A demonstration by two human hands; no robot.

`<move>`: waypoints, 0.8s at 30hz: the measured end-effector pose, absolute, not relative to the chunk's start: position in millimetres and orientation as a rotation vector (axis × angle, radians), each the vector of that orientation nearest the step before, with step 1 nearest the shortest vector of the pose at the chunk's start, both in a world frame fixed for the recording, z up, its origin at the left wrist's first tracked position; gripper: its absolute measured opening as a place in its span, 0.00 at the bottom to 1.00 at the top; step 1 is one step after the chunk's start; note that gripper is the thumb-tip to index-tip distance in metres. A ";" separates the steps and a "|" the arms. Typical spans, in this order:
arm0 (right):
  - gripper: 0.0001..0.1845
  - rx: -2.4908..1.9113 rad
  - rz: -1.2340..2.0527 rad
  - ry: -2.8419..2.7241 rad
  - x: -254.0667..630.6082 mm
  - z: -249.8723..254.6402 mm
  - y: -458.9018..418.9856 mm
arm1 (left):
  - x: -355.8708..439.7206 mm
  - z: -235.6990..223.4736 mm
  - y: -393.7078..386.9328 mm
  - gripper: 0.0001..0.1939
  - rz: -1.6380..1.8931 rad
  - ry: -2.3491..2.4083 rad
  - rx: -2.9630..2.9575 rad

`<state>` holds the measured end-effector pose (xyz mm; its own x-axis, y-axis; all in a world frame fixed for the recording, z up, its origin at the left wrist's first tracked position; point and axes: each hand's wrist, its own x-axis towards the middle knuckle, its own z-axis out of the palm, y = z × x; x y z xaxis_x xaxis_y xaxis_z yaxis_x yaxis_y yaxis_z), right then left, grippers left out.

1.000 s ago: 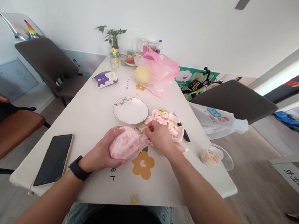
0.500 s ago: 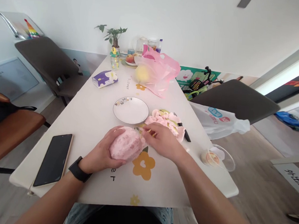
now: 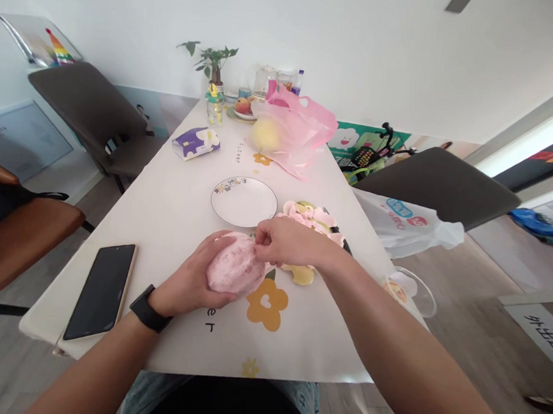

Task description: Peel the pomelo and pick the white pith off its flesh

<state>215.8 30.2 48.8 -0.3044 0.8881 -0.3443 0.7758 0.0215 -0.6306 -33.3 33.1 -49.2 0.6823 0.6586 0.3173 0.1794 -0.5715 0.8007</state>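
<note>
A peeled pink pomelo (image 3: pixel 236 266) rests in my left hand (image 3: pixel 195 271), its fingers wrapped round the left side. On the fruit's upper right edge, the fingertips of my right hand (image 3: pixel 286 241) are closed in a pinch on its pith; the exact bit between them is hidden. Beyond my right wrist lies a heap of pomelo peel (image 3: pixel 314 216), pink inside and yellow-green outside. One loose piece of peel (image 3: pixel 301 274) shows below that wrist. A dark knife handle (image 3: pixel 347 245) pokes out beside the heap. Just behind the pomelo is a white plate (image 3: pixel 243 202).
A phone (image 3: pixel 100 292) lies at the table's left edge. Further back are a purple tissue pack (image 3: pixel 196 143) and a pink plastic bag (image 3: pixel 301 135) with a yellow fruit. A clear plastic cup (image 3: pixel 413 291) and a white bag (image 3: pixel 399 226) are at the right edge.
My right hand has moved from the peel heap leftward to the pomelo and pinches at its edge. The left hand keeps the fruit in nearly the same place.
</note>
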 end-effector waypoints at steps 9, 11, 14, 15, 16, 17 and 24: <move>0.07 -1.590 1.386 -1.871 226.9 38.2 22.2 | -34.4 -46.4 32.2 0.50 0.774 0.647 2.103; 0.10 -1.531 1.455 -1.786 229.6 33.5 20.4 | -34.1 -46.3 32.2 0.50 0.776 0.642 2.104; 0.12 -1.546 1.480 -1.749 230.2 28.8 20.0 | -33.4 -46.0 32.3 0.51 0.773 0.659 2.113; 0.11 -1.567 1.477 -1.751 229.7 28.1 20.4 | -33.2 -45.9 32.3 0.51 0.773 0.662 2.114; 0.09 -1.587 1.475 -1.755 229.0 27.9 21.1 | -32.9 -45.8 32.3 0.51 0.772 0.663 2.115; 0.07 -1.605 1.476 -1.763 228.3 28.1 22.0 | -32.8 -45.8 32.3 0.51 0.772 0.661 2.115; 0.02 -1.699 1.376 -1.857 220.8 34.2 25.5 | -32.1 -46.2 33.0 0.51 0.779 0.648 2.124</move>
<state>220.8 25.5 34.2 -0.2745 0.8820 -0.3830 0.6231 -0.1403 -0.7695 -32.1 33.0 -46.2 0.6841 0.6583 0.3143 0.1890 -0.5761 0.7952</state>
